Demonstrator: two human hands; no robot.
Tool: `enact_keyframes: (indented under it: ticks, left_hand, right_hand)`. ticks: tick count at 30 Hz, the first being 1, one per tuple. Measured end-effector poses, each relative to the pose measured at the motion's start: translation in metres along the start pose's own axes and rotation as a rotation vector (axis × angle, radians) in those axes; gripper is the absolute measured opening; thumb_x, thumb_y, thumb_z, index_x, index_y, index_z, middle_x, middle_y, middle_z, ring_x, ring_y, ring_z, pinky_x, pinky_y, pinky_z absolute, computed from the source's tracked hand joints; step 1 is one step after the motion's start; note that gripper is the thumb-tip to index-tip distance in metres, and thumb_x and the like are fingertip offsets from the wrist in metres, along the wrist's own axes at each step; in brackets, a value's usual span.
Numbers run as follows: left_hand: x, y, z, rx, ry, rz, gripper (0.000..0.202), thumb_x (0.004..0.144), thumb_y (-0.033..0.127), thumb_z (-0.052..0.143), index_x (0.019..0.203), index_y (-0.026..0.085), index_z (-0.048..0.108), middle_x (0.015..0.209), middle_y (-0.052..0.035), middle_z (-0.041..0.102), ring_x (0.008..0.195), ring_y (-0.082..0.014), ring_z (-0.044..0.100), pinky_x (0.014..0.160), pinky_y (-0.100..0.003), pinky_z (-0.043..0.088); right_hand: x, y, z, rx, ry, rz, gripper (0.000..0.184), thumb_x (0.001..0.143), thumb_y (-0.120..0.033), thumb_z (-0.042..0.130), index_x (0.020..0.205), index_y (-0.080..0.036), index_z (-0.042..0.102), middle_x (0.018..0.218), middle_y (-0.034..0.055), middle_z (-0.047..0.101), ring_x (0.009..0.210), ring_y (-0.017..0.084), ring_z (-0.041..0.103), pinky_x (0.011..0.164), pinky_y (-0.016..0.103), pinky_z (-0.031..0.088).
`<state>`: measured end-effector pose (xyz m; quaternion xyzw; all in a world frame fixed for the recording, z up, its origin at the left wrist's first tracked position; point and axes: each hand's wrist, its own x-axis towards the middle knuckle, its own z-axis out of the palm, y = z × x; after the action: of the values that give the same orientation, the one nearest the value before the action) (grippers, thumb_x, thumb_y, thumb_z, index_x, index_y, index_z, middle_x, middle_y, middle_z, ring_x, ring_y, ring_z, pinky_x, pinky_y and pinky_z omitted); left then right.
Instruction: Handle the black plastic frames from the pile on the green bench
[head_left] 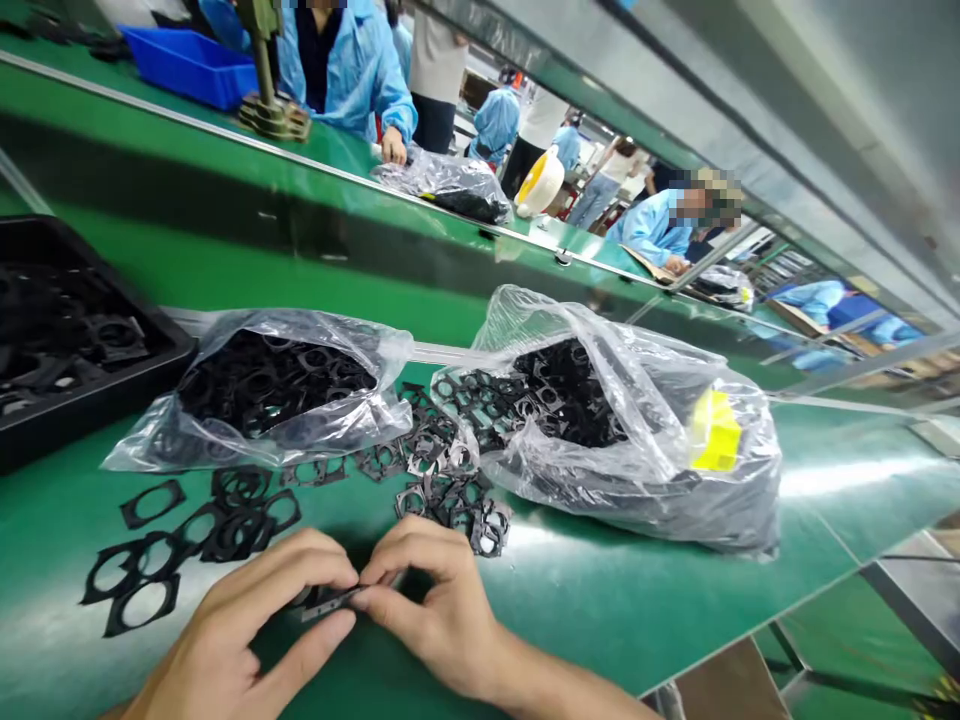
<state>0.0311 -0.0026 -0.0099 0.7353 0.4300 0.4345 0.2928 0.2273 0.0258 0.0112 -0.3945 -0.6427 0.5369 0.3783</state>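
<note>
Between my two hands, low over the green table, is a small flat black part (330,604), seen nearly edge-on and partly covered by fingers. My left hand (247,620) pinches its left side between thumb and fingers. With thumb and index finger, my right hand (435,600) grips the right end; the fingertips of both hands almost meet. Loose black frames with round openings (146,603) lie left of my left hand, some overlapping. Just beyond my right hand sits a pile of similar black and grey frames (450,500).
A clear bag of black frames (337,450) lies behind my hands, and a larger bag with a yellow label (585,490) lies to its right. A black bin (172,350) holds more parts at left. Across a ledge, people in blue coats (390,85) work near a blue bin (187,65).
</note>
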Motion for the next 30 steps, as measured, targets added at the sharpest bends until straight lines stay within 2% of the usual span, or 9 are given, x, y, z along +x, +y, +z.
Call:
enact_keyframes:
  ticks: [4, 8, 20, 26, 30]
  left_hand:
    - [0.004, 0.0, -0.002, -0.058, -0.045, -0.053, 0.013, 0.097, 0.019, 0.055, 0.089, 0.024, 0.064, 0.082, 0.0019, 0.068, 0.074, -0.0109, 0.068, 0.069, -0.014, 0.053]
    - [0.007, -0.004, -0.003, -0.096, -0.085, -0.136, 0.016, 0.096, 0.022, 0.058, 0.081, 0.024, 0.065, 0.075, 0.0039, 0.067, 0.067, -0.01, 0.065, 0.064, -0.015, 0.051]
    - [0.011, -0.013, 0.002, -0.102, -0.171, -0.231, 0.015, 0.085, 0.009, 0.059, 0.078, 0.022, 0.062, 0.075, 0.0028, 0.065, 0.069, -0.0116, 0.065, 0.067, -0.017, 0.052]
    - [0.01, -0.02, 0.003, -0.155, -0.189, -0.199, 0.014, 0.086, 0.009, 0.06, 0.08, 0.022, 0.062, 0.075, 0.0019, 0.066, 0.067, -0.0124, 0.066, 0.063, -0.018, 0.052]
    - [0.007, -0.025, 0.005, -0.164, -0.193, -0.192, 0.013, 0.087, 0.01, 0.059, 0.081, 0.021, 0.062, 0.075, 0.0014, 0.065, 0.068, -0.0124, 0.065, 0.064, -0.018, 0.052]
  right_hand:
    - [0.0, -0.001, -0.002, -0.021, -0.014, -0.02, 0.014, 0.082, -0.028, 0.085, 0.086, -0.015, 0.082, 0.082, 0.0035, 0.067, 0.073, 0.013, 0.063, 0.069, 0.023, 0.053]
    - [0.0, -0.003, -0.006, -0.104, -0.02, -0.049, 0.014, 0.083, -0.029, 0.084, 0.084, -0.016, 0.083, 0.08, 0.0037, 0.067, 0.074, 0.013, 0.063, 0.071, 0.024, 0.052]
    - [0.015, 0.01, -0.015, -0.161, -0.117, -0.105, 0.01, 0.087, -0.033, 0.08, 0.087, -0.023, 0.083, 0.079, 0.0035, 0.068, 0.069, 0.014, 0.066, 0.065, 0.025, 0.052]
    - [0.02, 0.012, -0.021, -0.144, -0.194, -0.076, 0.015, 0.089, -0.039, 0.077, 0.093, -0.027, 0.084, 0.08, 0.0053, 0.069, 0.07, 0.017, 0.068, 0.065, 0.028, 0.054]
    - [0.022, 0.008, -0.018, -0.16, -0.177, -0.043, 0.02, 0.089, -0.044, 0.076, 0.088, -0.026, 0.083, 0.077, 0.0051, 0.069, 0.068, 0.017, 0.066, 0.064, 0.028, 0.054]
